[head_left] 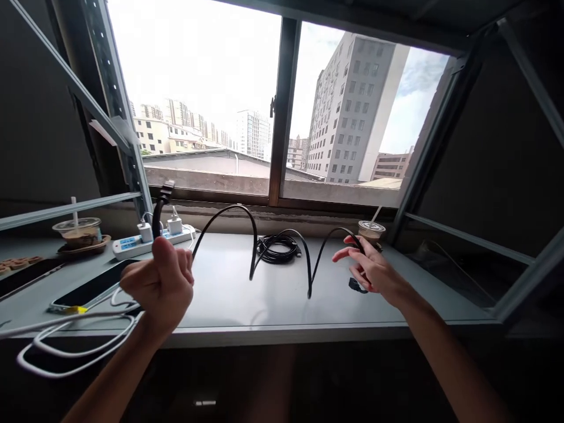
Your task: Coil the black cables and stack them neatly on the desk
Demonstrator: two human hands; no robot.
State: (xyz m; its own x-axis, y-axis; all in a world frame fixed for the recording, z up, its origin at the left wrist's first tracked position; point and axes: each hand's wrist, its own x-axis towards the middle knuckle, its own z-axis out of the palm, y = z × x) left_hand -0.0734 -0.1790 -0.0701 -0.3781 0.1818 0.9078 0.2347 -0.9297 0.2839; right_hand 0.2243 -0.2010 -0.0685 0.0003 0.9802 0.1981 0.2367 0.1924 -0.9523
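Observation:
A black cable (254, 235) hangs in wavy loops between my two hands above the grey table. My left hand (161, 282) is closed round it near one end, and its connector (167, 191) sticks up above the thumb. On the right, my right hand (368, 267) has its fingers bent round the cable, the index finger partly stretched out. A black connector (356, 285) hangs just under that hand. Behind the loops, a coiled black cable (279, 249) lies on the table (220, 302).
A white power strip (127, 245) with plugs stands at the back left, beside a drink cup (81, 232). White cables (66, 352) hang over the left front edge. Another cup (371, 230) is behind my right hand. Metal shelf posts (126, 117) rise at both sides before the window.

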